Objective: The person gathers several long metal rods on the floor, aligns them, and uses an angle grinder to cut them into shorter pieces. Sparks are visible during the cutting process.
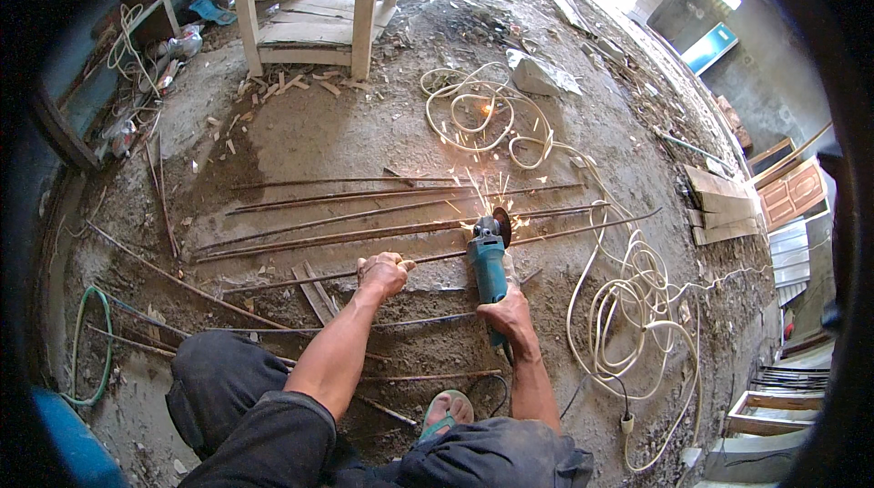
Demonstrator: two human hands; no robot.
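My left hand (382, 275) is closed around a long thin metal rod (282, 284) lying across in front of me. My right hand (510, 315) grips the body of a teal angle grinder (490, 273), whose dark disc (502, 224) is at the far end. Bright sparks (489, 197) fly away from me off the disc, close to the rods. The exact contact point is hidden by the grinder head. Several more rusty rods (337, 238) lie roughly parallel on the ground beyond my left hand.
Coiled pale cable (628, 292) spreads at the right, with more loops (469, 115) ahead near a grey stone block (543, 75). A wooden frame stand (361, 24) is at the far left. A green hose (107, 342) curves at the left. My sandalled foot (446, 413) is below the grinder.
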